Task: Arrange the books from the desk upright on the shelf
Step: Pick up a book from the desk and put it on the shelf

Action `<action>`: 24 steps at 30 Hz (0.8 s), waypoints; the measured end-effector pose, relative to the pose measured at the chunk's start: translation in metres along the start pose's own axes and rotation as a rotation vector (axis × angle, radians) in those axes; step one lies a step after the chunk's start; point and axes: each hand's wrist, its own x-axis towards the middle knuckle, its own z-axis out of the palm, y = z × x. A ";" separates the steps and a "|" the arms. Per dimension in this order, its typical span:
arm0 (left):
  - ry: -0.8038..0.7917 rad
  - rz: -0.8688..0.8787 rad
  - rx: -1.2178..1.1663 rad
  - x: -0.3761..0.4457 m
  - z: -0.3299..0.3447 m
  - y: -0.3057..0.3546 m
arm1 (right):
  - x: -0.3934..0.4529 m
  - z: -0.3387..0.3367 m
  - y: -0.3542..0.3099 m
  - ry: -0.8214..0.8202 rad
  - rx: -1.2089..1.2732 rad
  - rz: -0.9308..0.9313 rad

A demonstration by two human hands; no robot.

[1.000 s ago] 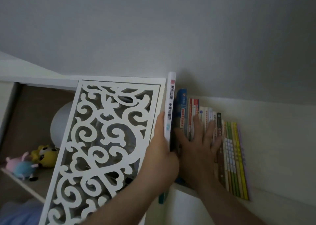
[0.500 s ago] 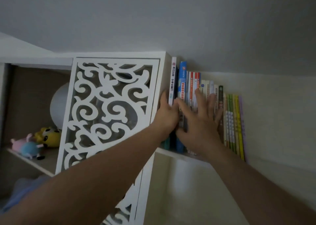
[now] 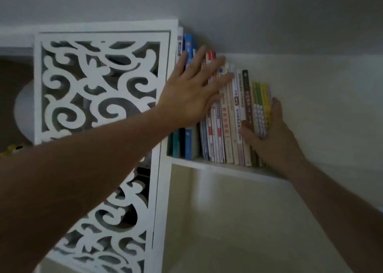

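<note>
A row of books point(image 3: 232, 117) stands on the white shelf point(image 3: 219, 166), leaning slightly to the left. The white book with a red label point(image 3: 179, 42) stands at the row's left end, against the cabinet side, next to a blue book point(image 3: 189, 44). My left hand point(image 3: 192, 90) lies flat with spread, straight fingers on the spines of the left-hand books. My right hand point(image 3: 273, 136) is at the row's right end: its fingers lie along the outer side of the yellow and green books point(image 3: 262, 98) and its thumb rests across the spines.
A white carved fretwork panel point(image 3: 99, 90) fronts the cabinet left of the books. Behind it sits a pale round object point(image 3: 23, 111), and a yellow toy point(image 3: 12, 148) shows at the left edge. Grey wall rises above; a cream wall surface runs right of and below the shelf.
The white book has gone fully into the row's left end and my left hand has let go of it, now flat on the spines. My right hand has shifted to the row's right end.
</note>
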 end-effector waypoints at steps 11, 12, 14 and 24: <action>-0.045 0.052 0.009 -0.023 0.004 -0.009 | -0.027 -0.019 0.005 -0.379 -0.055 0.016; -0.072 0.042 0.012 -0.032 0.005 -0.003 | -0.032 -0.022 0.006 -0.392 -0.148 0.058; -0.120 -0.020 -0.035 -0.056 0.001 0.022 | -0.048 -0.023 0.002 -0.347 -0.382 0.123; -0.286 -0.368 -1.317 -0.320 -0.081 0.243 | -0.322 0.097 0.067 0.008 -0.046 -0.085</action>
